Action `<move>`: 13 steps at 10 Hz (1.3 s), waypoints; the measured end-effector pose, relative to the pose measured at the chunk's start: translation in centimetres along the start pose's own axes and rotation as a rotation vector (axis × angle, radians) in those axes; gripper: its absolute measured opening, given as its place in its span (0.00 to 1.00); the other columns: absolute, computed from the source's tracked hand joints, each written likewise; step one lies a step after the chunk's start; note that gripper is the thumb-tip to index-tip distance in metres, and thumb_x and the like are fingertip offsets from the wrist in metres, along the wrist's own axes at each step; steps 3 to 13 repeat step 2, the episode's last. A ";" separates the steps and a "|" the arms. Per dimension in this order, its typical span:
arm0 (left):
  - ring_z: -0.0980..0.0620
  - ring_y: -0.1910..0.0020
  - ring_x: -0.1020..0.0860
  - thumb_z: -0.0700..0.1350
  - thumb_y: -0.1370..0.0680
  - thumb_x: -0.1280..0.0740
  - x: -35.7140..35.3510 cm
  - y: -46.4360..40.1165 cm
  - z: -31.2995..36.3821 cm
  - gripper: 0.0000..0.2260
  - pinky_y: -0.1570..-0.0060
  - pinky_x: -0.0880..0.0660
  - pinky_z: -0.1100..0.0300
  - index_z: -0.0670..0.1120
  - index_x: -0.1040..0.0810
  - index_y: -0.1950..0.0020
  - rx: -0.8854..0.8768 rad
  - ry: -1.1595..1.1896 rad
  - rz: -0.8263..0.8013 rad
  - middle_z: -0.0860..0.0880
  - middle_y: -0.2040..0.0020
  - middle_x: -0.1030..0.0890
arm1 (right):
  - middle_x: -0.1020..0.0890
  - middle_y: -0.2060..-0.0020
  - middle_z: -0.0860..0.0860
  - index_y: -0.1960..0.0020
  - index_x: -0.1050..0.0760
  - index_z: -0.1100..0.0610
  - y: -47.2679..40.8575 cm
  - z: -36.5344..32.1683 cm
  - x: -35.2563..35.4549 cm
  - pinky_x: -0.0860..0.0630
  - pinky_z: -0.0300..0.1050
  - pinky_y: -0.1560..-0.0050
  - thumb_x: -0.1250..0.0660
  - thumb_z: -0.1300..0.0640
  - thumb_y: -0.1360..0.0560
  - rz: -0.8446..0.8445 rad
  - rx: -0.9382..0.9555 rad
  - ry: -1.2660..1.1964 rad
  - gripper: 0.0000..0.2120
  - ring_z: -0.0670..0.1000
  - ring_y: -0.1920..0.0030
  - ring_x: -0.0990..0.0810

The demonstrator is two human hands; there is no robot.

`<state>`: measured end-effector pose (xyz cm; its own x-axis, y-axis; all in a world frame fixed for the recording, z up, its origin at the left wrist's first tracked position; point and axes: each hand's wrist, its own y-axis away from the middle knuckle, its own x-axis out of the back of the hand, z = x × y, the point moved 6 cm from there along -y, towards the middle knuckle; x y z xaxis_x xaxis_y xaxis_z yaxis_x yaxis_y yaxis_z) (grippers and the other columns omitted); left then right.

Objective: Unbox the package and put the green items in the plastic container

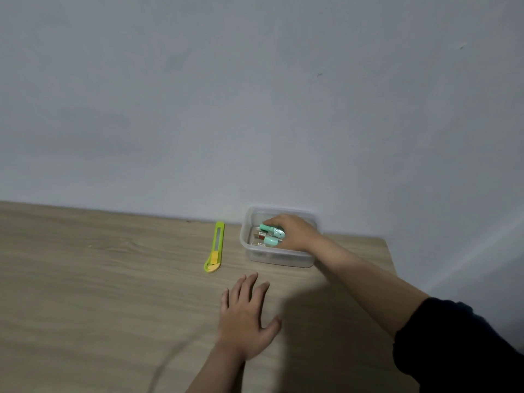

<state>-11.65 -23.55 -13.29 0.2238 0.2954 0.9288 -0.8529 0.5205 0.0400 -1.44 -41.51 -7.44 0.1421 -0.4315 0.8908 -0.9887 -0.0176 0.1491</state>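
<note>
A clear plastic container [279, 258] stands on the wooden table near the wall. Inside it lie mint-green items [271, 241] with small labels. My right hand [296, 232] reaches into the container from the right, its fingers closed around the upper green item [270, 229]. My left hand [246, 316] rests flat on the table in front of the container, fingers spread, holding nothing. No package is in view.
A green and yellow utility knife [216, 246] lies on the table just left of the container. The table [99, 293] ends at the wall behind and has a right edge just past the container.
</note>
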 end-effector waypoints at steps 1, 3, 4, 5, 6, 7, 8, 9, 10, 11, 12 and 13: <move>0.53 0.24 0.51 0.68 0.31 0.45 0.3 0.0 0.1 0.31 0.28 0.50 0.46 0.60 0.41 0.30 -0.004 0.010 -0.003 0.58 0.24 0.47 | 0.25 0.34 0.45 0.32 0.30 0.48 0.3 0.5 0.4 0.31 0.43 0.36 0.25 0.46 0.35 0.004 -0.041 -0.083 0.33 0.48 0.34 0.28; 0.53 0.24 0.51 0.68 0.31 0.44 0.6 0.1 0.3 0.30 0.28 0.52 0.46 0.60 0.41 0.30 -0.013 0.021 -0.014 0.57 0.24 0.47 | 0.24 0.35 0.47 0.33 0.29 0.48 1.0 0.0 1.7 0.31 0.42 0.37 0.23 0.48 0.37 0.020 -0.038 -0.136 0.34 0.48 0.35 0.27; 0.53 0.24 0.51 0.68 0.31 0.44 0.6 0.1 0.3 0.30 0.28 0.52 0.46 0.60 0.41 0.30 -0.013 0.021 -0.014 0.57 0.24 0.47 | 0.24 0.35 0.47 0.33 0.29 0.48 1.0 0.0 1.7 0.31 0.42 0.37 0.23 0.48 0.37 0.020 -0.038 -0.136 0.34 0.48 0.35 0.27; 0.53 0.24 0.51 0.68 0.31 0.44 0.6 0.1 0.3 0.30 0.28 0.52 0.46 0.60 0.41 0.30 -0.013 0.021 -0.014 0.57 0.24 0.47 | 0.24 0.35 0.47 0.33 0.29 0.48 1.0 0.0 1.7 0.31 0.42 0.37 0.23 0.48 0.37 0.020 -0.038 -0.136 0.34 0.48 0.35 0.27; 0.53 0.24 0.51 0.68 0.31 0.44 0.6 0.1 0.3 0.30 0.28 0.52 0.46 0.60 0.41 0.30 -0.013 0.021 -0.014 0.57 0.24 0.47 | 0.24 0.35 0.47 0.33 0.29 0.48 1.0 0.0 1.7 0.31 0.42 0.37 0.23 0.48 0.37 0.020 -0.038 -0.136 0.34 0.48 0.35 0.27; 0.53 0.24 0.51 0.68 0.31 0.44 0.6 0.1 0.3 0.30 0.28 0.52 0.46 0.60 0.41 0.30 -0.013 0.021 -0.014 0.57 0.24 0.47 | 0.24 0.35 0.47 0.33 0.29 0.48 1.0 0.0 1.7 0.31 0.42 0.37 0.23 0.48 0.37 0.020 -0.038 -0.136 0.34 0.48 0.35 0.27; 0.53 0.24 0.51 0.68 0.31 0.44 0.6 0.1 0.3 0.30 0.28 0.52 0.46 0.60 0.41 0.30 -0.013 0.021 -0.014 0.57 0.24 0.47 | 0.24 0.35 0.47 0.33 0.29 0.48 1.0 0.0 1.7 0.31 0.42 0.37 0.23 0.48 0.37 0.020 -0.038 -0.136 0.34 0.48 0.35 0.27; 0.53 0.24 0.51 0.68 0.31 0.44 0.6 0.1 0.3 0.30 0.28 0.52 0.46 0.60 0.41 0.30 -0.013 0.021 -0.014 0.57 0.24 0.47 | 0.24 0.35 0.47 0.33 0.29 0.48 1.0 0.0 1.7 0.31 0.42 0.37 0.23 0.48 0.37 0.020 -0.038 -0.136 0.34 0.48 0.35 0.27; 0.53 0.24 0.51 0.68 0.31 0.44 0.6 0.1 0.3 0.30 0.28 0.52 0.46 0.60 0.41 0.30 -0.013 0.021 -0.014 0.57 0.24 0.47 | 0.24 0.35 0.47 0.33 0.29 0.48 1.0 0.0 1.7 0.31 0.42 0.37 0.23 0.48 0.37 0.020 -0.038 -0.136 0.34 0.48 0.35 0.27; 0.53 0.24 0.51 0.68 0.31 0.44 0.6 0.1 0.3 0.30 0.28 0.52 0.46 0.60 0.41 0.30 -0.013 0.021 -0.014 0.57 0.24 0.47 | 0.24 0.35 0.47 0.33 0.29 0.48 1.0 0.0 1.7 0.31 0.42 0.37 0.23 0.48 0.37 0.020 -0.038 -0.136 0.34 0.48 0.35 0.27; 0.53 0.24 0.51 0.68 0.31 0.44 0.6 0.1 0.3 0.30 0.28 0.52 0.46 0.60 0.41 0.30 -0.013 0.021 -0.014 0.57 0.24 0.47 | 0.24 0.35 0.47 0.33 0.29 0.48 1.0 0.0 1.7 0.31 0.42 0.37 0.23 0.48 0.37 0.020 -0.038 -0.136 0.34 0.48 0.35 0.27; 0.53 0.24 0.51 0.68 0.31 0.44 0.6 0.1 0.3 0.30 0.28 0.52 0.46 0.60 0.41 0.30 -0.013 0.021 -0.014 0.57 0.24 0.47 | 0.24 0.35 0.47 0.33 0.29 0.48 1.0 0.0 1.7 0.31 0.42 0.37 0.23 0.48 0.37 0.020 -0.038 -0.136 0.34 0.48 0.35 0.27</move>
